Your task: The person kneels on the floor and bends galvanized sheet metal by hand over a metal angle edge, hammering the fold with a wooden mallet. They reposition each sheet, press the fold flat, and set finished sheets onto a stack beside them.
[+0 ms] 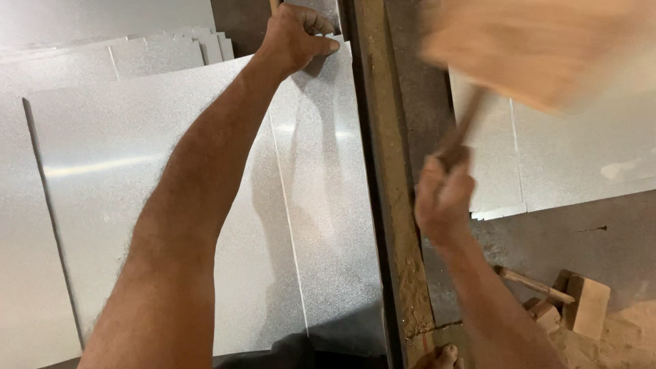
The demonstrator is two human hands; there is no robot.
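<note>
Sheet-metal workshop, galvanized sheets [171, 171], steel rail [383, 171], wooden mallet [533, 48]

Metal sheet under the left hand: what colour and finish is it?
Silvery grey with a fine speckled finish, seen in the head view: the metal sheet gripped at its far edge by the left hand.

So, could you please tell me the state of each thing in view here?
Left hand: gripping the far edge of the metal sheet.
Right hand: closed on a wooden mallet, raised and motion-blurred.
Metal sheet: flat against the steel rail.
Second mallet: lying on the floor.
</note>
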